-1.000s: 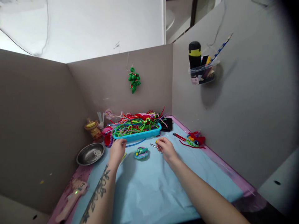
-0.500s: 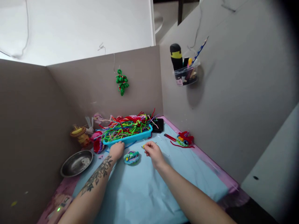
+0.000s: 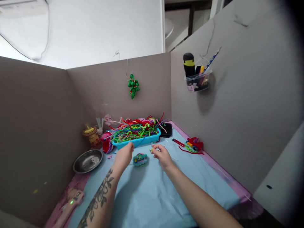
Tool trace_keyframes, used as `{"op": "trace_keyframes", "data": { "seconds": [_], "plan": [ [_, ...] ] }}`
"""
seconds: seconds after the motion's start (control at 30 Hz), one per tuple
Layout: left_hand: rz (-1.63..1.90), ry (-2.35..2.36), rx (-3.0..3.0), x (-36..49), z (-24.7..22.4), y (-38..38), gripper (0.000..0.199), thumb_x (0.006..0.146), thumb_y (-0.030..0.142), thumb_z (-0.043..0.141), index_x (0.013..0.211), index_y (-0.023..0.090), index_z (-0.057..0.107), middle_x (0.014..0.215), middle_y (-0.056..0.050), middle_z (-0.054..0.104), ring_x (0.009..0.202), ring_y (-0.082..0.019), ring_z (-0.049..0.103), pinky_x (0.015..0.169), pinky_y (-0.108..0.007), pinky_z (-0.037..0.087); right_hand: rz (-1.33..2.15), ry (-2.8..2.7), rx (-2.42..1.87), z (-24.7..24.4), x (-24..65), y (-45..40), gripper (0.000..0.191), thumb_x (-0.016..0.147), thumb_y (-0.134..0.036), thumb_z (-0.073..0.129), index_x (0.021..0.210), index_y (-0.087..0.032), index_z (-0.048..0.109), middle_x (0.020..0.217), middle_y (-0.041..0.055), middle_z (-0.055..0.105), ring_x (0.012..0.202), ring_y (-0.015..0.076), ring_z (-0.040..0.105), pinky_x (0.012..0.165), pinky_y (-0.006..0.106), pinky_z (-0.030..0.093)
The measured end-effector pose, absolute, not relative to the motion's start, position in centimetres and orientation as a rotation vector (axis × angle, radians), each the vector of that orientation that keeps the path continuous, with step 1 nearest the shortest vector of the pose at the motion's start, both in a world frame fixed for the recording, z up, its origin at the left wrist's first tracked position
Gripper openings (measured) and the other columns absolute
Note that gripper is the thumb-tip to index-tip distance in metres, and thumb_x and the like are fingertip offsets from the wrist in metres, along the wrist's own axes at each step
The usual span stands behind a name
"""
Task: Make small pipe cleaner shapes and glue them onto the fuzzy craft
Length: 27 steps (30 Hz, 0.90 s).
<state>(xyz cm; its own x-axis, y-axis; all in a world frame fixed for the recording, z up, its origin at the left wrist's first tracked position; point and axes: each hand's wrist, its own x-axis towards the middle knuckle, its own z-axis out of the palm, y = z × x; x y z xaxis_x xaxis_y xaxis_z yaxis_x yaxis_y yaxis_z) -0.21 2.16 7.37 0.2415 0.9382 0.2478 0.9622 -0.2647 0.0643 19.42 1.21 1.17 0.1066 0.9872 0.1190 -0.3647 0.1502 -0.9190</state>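
Note:
My left hand [image 3: 125, 155] is closed just in front of the blue tray [image 3: 142, 140]; a blue pipe cleaner [image 3: 140, 142] seems to rise from its fingertips. My right hand [image 3: 161, 155] pinches a small yellow piece [image 3: 151, 150] with a dark tip, right of centre. Between and slightly below the hands, a turquoise and purple fuzzy piece [image 3: 140, 160] with a yellow spot lies on the light blue cloth [image 3: 142, 196]. Many coloured pipe cleaners [image 3: 133, 129] fill the tray.
A metal bowl [image 3: 87, 161], jar [image 3: 91, 136] and pink glue gun [image 3: 73, 201] are at left. A black case [image 3: 166, 129], red cutter [image 3: 178, 142] and fuzzy red figure [image 3: 194, 144] lie at right. A tool cup [image 3: 197, 81] and green ornament [image 3: 133, 87] hang on the panels.
My left hand has lifted away from the tray's front edge, with a blue pipe cleaner now showing at its fingers. My right hand keeps its pinch. The whole view has shifted.

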Motion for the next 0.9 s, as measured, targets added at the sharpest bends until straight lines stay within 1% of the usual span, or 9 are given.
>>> {"op": "trace_keyframes", "data": {
  "seconds": [0.07,0.13,0.2,0.3,0.43,0.6,0.67,0.8,0.9],
  "plan": [
    [-0.401,-1.861,-2.477,0.1,6.6,0.8,0.018,0.089,0.023,0.034,0.090,0.022,0.051,0.082,-0.002,0.065,0.072,-0.016,0.059,0.059,-0.025,0.033,1.243,-0.954,-0.786,1.3,19.6,1.1,0.020,0.063,-0.033,0.068,0.068,-0.017,0.057,0.123,0.0078,0.051,0.070,0.0114,0.058,0.056,0.023,0.041],
    [-0.404,-1.848,-2.552,0.2,5.6,0.1,0.020,0.089,0.023,0.034,0.088,0.021,0.053,0.082,-0.002,0.066,0.073,-0.016,0.059,0.060,-0.024,0.033,1.276,-0.982,-0.741,1.5,19.6,1.0,0.021,0.064,-0.034,0.069,0.067,-0.017,0.058,0.131,0.0080,0.045,0.069,0.0105,0.058,0.056,0.023,0.042],
    [-0.422,-1.811,-2.595,0.1,4.5,-0.2,0.020,0.088,0.024,0.035,0.088,0.021,0.055,0.082,-0.003,0.066,0.074,-0.017,0.059,0.061,-0.025,0.034,1.307,-0.973,-0.733,1.5,19.6,0.9,0.023,0.062,-0.036,0.071,0.067,-0.017,0.059,0.124,0.0083,0.051,0.065,0.0100,0.057,0.054,0.023,0.041],
    [-0.455,-1.769,-2.622,-0.3,3.7,-0.4,0.022,0.088,0.024,0.036,0.089,0.020,0.057,0.081,-0.004,0.066,0.074,-0.018,0.060,0.061,-0.025,0.035,1.351,-0.914,-0.712,1.2,19.4,1.0,0.027,0.059,-0.037,0.075,0.069,-0.018,0.060,0.095,0.0053,0.063,0.061,0.0110,0.056,0.054,0.024,0.042],
    [-0.445,-1.746,-2.604,-0.8,4.0,-1.0,0.021,0.087,0.024,0.040,0.091,0.020,0.060,0.081,-0.004,0.066,0.075,-0.019,0.059,0.063,-0.027,0.037,1.397,-0.910,-0.695,0.7,18.9,0.9,0.029,0.057,-0.037,0.078,0.069,-0.018,0.059,0.066,-0.0008,0.060,0.059,0.0119,0.056,0.057,0.024,0.043],
    [-0.688,-1.471,-2.691,0.1,4.6,-2.1,0.025,0.083,0.031,0.053,0.105,0.022,0.060,0.096,-0.006,0.066,0.094,-0.022,0.055,0.082,-0.032,0.040,1.510,-1.033,-0.669,0.5,17.9,0.0,0.029,0.059,-0.038,0.077,0.068,-0.018,0.059,0.063,-0.0009,0.060,0.057,0.0115,0.056,0.060,0.025,0.043],
    [-0.751,-1.390,-2.739,0.8,4.4,-2.3,0.023,0.083,0.029,0.053,0.103,0.021,0.061,0.099,-0.006,0.066,0.099,-0.022,0.053,0.087,-0.035,0.039,1.539,-1.076,-0.655,0.4,17.5,-0.3,0.029,0.059,-0.038,0.077,0.068,-0.018,0.058,0.063,-0.0010,0.061,0.058,0.0117,0.056,0.061,0.025,0.043],
    [-0.697,-1.524,-2.775,1.3,3.4,-2.0,0.021,0.087,0.024,0.046,0.099,0.021,0.063,0.090,-0.005,0.067,0.086,-0.019,0.059,0.080,-0.030,0.043,1.472,-1.115,-0.696,0.4,17.5,-0.2,0.029,0.059,-0.040,0.076,0.068,-0.018,0.058,0.065,-0.0009,0.061,0.060,0.0126,0.056,0.062,0.026,0.044],
    [-0.758,-1.599,-2.731,1.0,2.8,-1.8,0.024,0.087,0.025,0.045,0.103,0.023,0.062,0.095,-0.004,0.067,0.086,-0.017,0.060,0.077,-0.027,0.044,1.416,-1.077,-0.719,0.3,17.9,0.2,0.028,0.061,-0.039,0.074,0.070,-0.019,0.057,0.064,-0.0013,0.060,0.059,0.0124,0.055,0.060,0.025,0.045]
  ]
}}
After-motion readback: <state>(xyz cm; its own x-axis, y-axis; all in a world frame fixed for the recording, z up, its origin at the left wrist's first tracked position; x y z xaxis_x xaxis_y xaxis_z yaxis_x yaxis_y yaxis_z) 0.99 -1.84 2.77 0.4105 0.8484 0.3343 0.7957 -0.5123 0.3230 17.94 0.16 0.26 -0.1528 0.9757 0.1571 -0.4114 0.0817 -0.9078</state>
